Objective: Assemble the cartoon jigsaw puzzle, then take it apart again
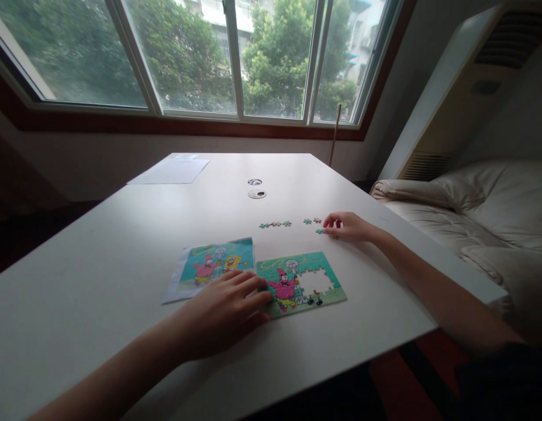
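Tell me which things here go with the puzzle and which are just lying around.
With the puzzle: half-built puzzle, left hand at its edge; picture sheet beside it; loose pieces, some at the right hand.
Lying about: blank paper, two round caps, stick by the window, cushions.

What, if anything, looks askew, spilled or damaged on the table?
Nothing spilled or damaged. The jigsaw puzzle has a white gap at its right side, loose pieces lie scattered by the right hand, and the reference picture sits slightly skewed.
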{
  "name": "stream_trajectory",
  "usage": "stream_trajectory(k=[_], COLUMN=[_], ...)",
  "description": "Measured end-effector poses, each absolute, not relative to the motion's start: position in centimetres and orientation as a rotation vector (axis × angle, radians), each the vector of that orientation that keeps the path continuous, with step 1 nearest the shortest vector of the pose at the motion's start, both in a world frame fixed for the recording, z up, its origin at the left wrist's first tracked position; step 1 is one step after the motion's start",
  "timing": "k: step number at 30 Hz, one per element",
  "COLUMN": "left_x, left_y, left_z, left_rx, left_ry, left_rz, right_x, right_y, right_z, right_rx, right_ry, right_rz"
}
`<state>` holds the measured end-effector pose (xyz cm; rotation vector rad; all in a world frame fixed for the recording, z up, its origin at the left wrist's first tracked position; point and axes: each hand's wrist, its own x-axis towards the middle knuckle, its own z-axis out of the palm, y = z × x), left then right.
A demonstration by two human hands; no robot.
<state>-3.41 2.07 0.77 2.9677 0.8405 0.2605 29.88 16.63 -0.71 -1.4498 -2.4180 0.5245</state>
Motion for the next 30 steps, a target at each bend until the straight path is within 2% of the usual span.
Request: stream_trajectory(k=[5,18,30], left_x=[-3.5,-3.4,-3.3], left_y=[2.0,2.1,2.0], left_z=[0.8,0.9,0.7], left_rx=[2.969,2.961,2.972], left_ry=[0.838,0.856,0.864], left_rz=[0.259,0.182,0.191], right_x=[32.0,32.1,30.5], right_y=[16.7,16.9,16.2], right_z=[0.3,0.2,0.4], right_rx=[-1.476,-1.569,-1.407], right_ry=[-2.568,-2.487,-2.502], right_rz=[0.654,0.499,0.35])
